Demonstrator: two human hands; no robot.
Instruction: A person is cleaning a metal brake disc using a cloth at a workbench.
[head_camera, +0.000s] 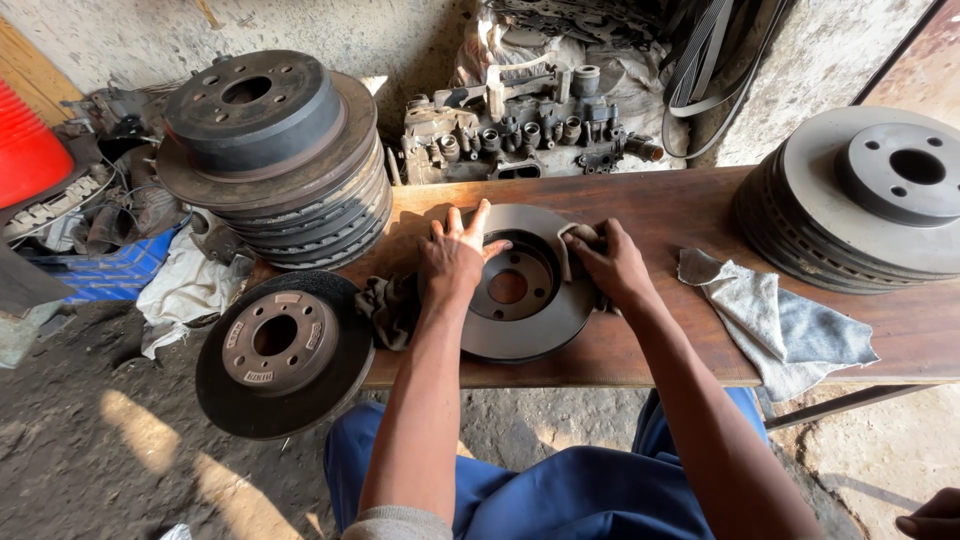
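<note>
A grey brake disc lies flat on the wooden bench in front of me, hollow side up. My left hand presses on its left rim with fingers spread. My right hand rests on the disc's right rim and grips a small wadded rag against the metal.
A tall stack of brake discs stands at the bench's left end, another stack at the right. A dark disc overhangs the left edge beside a dark rag. A grey cloth lies right. Engine parts sit behind.
</note>
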